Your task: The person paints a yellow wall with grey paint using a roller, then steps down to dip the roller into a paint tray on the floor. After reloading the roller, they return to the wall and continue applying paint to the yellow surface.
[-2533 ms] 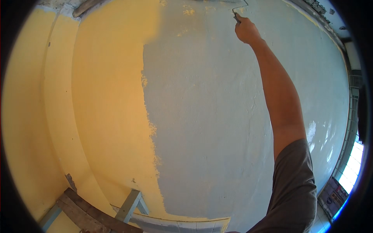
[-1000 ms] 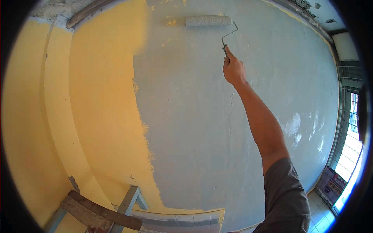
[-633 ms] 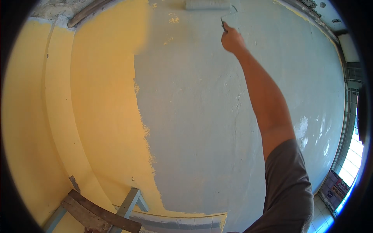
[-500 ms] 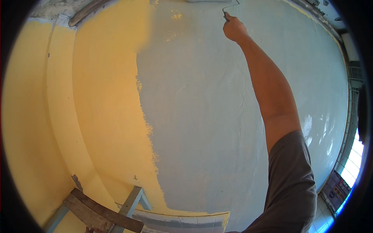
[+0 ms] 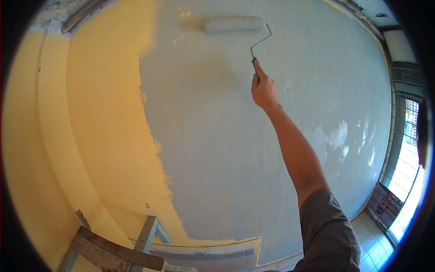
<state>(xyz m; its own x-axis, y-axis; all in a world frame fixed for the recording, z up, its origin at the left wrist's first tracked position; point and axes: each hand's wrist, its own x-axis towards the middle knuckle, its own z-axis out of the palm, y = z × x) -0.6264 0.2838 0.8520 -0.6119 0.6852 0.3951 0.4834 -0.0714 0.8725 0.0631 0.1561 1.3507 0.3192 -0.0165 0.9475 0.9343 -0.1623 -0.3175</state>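
Observation:
My right hand (image 5: 265, 92) is wrapped round the handle of a paint roller (image 5: 234, 24), with the arm stretched up and forward. A bent wire frame (image 5: 261, 41) joins the handle to the long pale roller sleeve, which lies level at the upper wall. Behind it the wall (image 5: 213, 149) carries grey-blue paint, with a few yellow specks showing through left of the roller. A ragged edge divides the grey from the yellow paint (image 5: 108, 113) on the left. My left hand does not show.
At lower left, worn brown boards (image 5: 115, 251) rest on a grey-blue wooden frame (image 5: 146, 238). A tiled ledge (image 5: 208, 256) runs along the wall's foot. On the right are a barred opening (image 5: 403, 154) and tiled floor (image 5: 369, 242). A wooden beam (image 5: 81, 16) juts out at upper left.
My right hand has come down the wall and slightly left with the roller, whose sleeve is now fully in view. The camera view has shifted a little to the right.

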